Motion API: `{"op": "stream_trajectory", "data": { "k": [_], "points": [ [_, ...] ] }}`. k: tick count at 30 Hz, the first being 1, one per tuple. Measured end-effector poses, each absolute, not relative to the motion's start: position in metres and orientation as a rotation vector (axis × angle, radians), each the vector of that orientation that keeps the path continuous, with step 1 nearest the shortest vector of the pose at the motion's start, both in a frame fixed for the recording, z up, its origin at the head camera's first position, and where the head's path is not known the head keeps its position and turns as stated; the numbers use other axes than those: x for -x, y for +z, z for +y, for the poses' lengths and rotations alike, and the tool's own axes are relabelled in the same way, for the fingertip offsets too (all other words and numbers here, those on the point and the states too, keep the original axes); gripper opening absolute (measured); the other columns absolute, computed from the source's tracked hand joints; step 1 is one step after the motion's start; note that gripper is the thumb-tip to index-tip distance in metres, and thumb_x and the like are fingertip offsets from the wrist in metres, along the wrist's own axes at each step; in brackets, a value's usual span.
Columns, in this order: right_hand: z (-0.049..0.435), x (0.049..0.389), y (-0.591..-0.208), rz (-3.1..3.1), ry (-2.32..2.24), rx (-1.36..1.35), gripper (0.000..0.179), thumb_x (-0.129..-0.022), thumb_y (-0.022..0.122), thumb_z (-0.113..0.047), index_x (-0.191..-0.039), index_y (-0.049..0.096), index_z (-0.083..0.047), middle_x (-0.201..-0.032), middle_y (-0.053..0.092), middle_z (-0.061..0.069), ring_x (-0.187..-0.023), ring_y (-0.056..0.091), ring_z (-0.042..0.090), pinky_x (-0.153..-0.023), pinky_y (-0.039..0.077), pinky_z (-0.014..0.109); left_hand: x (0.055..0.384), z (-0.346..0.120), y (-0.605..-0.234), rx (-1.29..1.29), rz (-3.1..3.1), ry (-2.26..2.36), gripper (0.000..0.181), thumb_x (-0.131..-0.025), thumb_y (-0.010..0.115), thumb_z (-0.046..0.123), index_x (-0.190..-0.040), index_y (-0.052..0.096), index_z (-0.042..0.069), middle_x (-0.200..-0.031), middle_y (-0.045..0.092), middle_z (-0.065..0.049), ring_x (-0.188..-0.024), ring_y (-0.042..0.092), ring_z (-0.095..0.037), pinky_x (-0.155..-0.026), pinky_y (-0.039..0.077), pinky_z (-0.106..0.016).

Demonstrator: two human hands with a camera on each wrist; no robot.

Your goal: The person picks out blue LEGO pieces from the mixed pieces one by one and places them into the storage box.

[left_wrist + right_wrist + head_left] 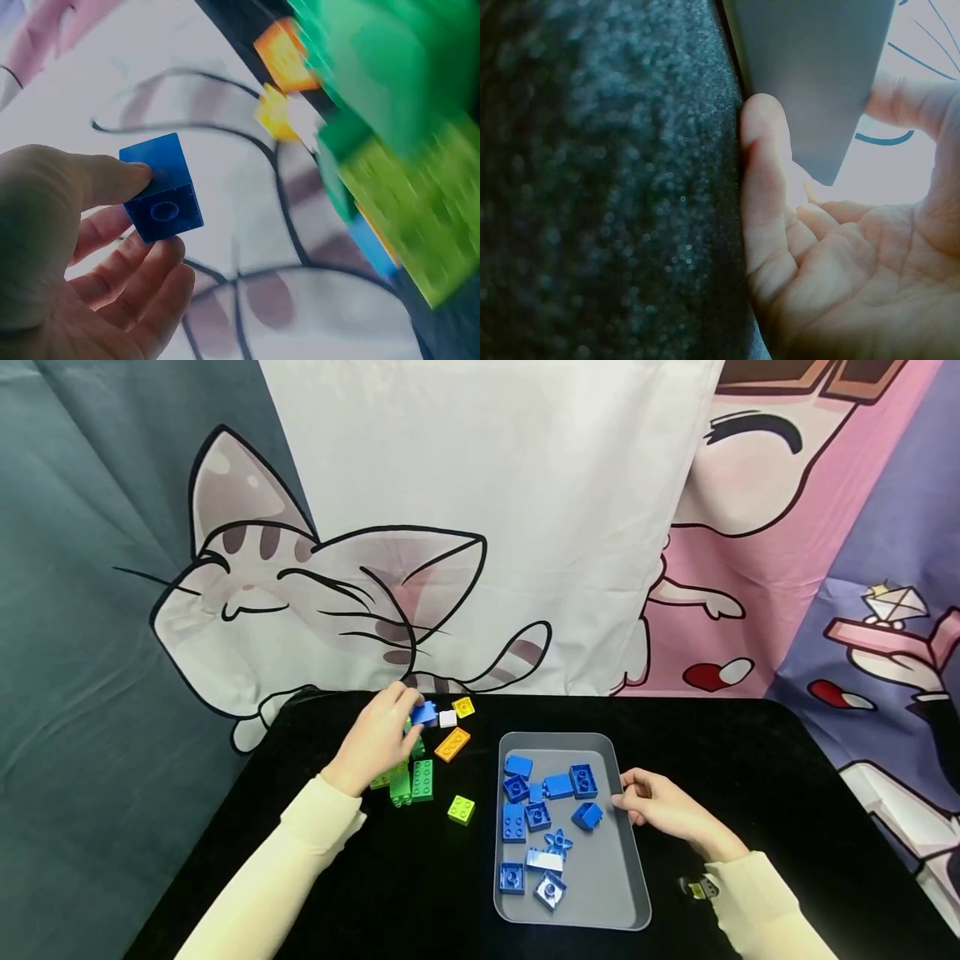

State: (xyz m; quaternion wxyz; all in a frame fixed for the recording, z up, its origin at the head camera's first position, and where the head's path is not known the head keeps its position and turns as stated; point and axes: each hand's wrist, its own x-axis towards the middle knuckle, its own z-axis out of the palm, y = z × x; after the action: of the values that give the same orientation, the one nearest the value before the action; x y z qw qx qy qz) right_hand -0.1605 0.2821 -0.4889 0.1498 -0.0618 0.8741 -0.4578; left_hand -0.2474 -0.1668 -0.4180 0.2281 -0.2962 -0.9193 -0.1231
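Observation:
My left hand (380, 735) is over the pile at the far left. Between its thumb and fingers it pinches a blue building brick (161, 184), whose hollow underside shows in the left wrist view. Green bricks (422, 781) lie just below that hand, partly hidden by it. At the right side of a grey tray (618, 893), my right hand (660, 806) holds the rim, thumb over the edge and fingers on the outer side. Inside the tray lie several blue bricks (513, 823) and a blue flower-shaped piece (558, 843).
To the right of the pile are an orange brick (452, 744), a yellow brick (463, 707) and a white brick (447, 718). A lime brick (461, 810) sits apart, nearer the front. The black table (360, 893) ends at a printed curtain (510, 460).

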Motion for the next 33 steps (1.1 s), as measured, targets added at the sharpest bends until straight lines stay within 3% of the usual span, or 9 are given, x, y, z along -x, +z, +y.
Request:
{"op": "stream_trajectory", "data": {
  "k": [17, 33],
  "points": [
    [0.281, 0.159, -0.487, 2.492, -1.345, 0.205, 0.04, -0.101, 0.067, -0.025, -0.127, 0.056, 0.004, -0.078, 0.059, 0.004, -0.071, 0.06, 0.014, -0.074, 0.05, 0.027, 0.187, -0.058, -0.423, 1.145, -2.584, -0.42, 0.03, -0.095, 0.075, 0.026, -0.12, 0.064, 0.014, -0.109, 0.059, 0.001, -0.094, 0.057, -0.011, -0.087, 0.056, -0.026],
    [0.282, 0.16, -0.487, 2.491, -1.347, 0.213, 0.039, -0.101, 0.066, -0.024, -0.126, 0.056, 0.004, -0.077, 0.059, 0.003, -0.07, 0.06, 0.014, -0.074, 0.05, 0.027, 0.174, -0.008, -0.433, 1.335, -2.671, -0.246, 0.031, -0.098, 0.071, 0.032, -0.123, 0.063, 0.017, -0.11, 0.061, 0.0, -0.091, 0.058, -0.009, -0.09, 0.056, -0.02]
  ]
}}
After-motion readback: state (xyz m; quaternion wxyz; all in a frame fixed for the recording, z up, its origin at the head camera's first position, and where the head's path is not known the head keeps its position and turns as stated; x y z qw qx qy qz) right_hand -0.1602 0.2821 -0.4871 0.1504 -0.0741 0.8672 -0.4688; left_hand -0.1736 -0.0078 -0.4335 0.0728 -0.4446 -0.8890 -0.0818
